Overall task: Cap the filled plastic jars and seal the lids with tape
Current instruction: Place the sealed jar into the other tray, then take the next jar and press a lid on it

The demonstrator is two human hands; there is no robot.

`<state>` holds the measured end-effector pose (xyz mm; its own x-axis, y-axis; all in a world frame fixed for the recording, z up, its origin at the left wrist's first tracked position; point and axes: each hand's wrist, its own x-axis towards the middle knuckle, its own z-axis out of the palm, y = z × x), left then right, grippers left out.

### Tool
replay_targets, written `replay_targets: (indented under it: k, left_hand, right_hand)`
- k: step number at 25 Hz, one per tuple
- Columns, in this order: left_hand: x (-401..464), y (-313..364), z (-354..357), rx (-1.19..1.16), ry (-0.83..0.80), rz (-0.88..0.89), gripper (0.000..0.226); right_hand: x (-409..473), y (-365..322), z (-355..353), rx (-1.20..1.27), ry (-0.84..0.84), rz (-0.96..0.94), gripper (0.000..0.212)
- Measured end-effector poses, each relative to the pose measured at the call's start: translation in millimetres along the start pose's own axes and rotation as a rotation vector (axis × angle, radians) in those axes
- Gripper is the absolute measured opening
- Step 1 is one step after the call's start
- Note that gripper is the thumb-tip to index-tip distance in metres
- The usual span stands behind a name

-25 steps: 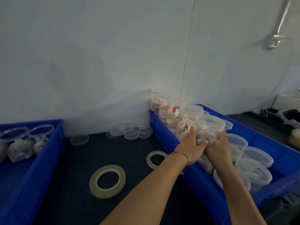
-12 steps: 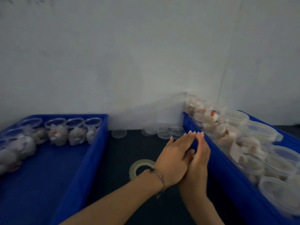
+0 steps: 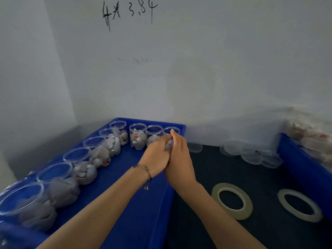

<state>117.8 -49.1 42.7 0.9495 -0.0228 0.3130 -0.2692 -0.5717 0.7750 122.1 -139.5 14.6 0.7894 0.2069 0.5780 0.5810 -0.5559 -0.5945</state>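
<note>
left hand (image 3: 158,155) and right hand (image 3: 180,155): both are reaching together over the far right corner of the left blue bin (image 3: 143,203), pressing against each other. the left fingers are curling round something pale between the palms; blur is hiding what it is. the right fingers are lying straight, tips pointing at the wall. a thin bracelet (image 3: 146,172) is hanging on the left wrist.

open jars (image 3: 138,139): a row is standing inside the left blue bin along its far and left walls, uncapped, holding pale pieces with small red marks. the nearest jar is sitting just behind the fingertips.

loose lids (image 3: 251,155): clear, lying in a cluster on the dark desk (image 3: 206,230) by the wall, well right of the hands.

tape rolls: one roll (image 3: 231,201) is lying flat on the desk just right of the right forearm; a second roll (image 3: 300,205) is lying further right.

right blue bin (image 3: 303,159): sitting at the right edge, holding filled jars, blurred.

writing: dark handwriting (image 3: 129,12) on the wall is reading roughly "4x 3.84"; jar labels are too blurred to read.
</note>
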Motion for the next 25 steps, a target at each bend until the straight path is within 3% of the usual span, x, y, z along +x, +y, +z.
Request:
replay_targets:
  k: [3, 6, 9, 12, 14, 17, 21, 23, 25]
  left_hand:
    - [11, -38, -40, 0.191, 0.023, -0.17, 0.029]
    - [1, -86, -79, 0.527, 0.115, -0.359, 0.023]
    - [-18, -128, -115, 0.94, 0.13, -0.554, 0.051]
    - [-29, -156, -140, 1.049, 0.053, -0.659, 0.065]
    - [-30, -165, -144, 1.141, 0.006, -0.648, 0.054]
    - [-27, -169, -142, 1.209, 0.035, -0.495, 0.035]
    - [-27, -142, -128, 1.082, 0.111, -0.334, 0.017]
    - [-27, -111, -112, 0.957, 0.154, -0.256, 0.01]
    - [-25, -71, -96, 0.844, 0.176, -0.093, 0.014]
  right_hand:
    - [28, -13, 45, 0.066, -0.19, 0.085, 0.071]
    - [41, -29, 93, 0.157, -0.405, 0.167, 0.065]
    - [43, -54, 137, 0.164, -0.637, 0.17, 0.061]
    - [37, -72, 165, 0.146, -0.783, 0.172, 0.061]
    - [32, -76, 175, 0.136, -0.826, 0.199, 0.061]
    - [26, -71, 174, 0.121, -0.846, 0.239, 0.067]
    - [26, -57, 148, 0.102, -0.838, 0.312, 0.07]
    - [28, -47, 129, 0.103, -0.783, 0.335, 0.087]
    - [30, -40, 100, 0.168, -0.605, 0.264, 0.096]
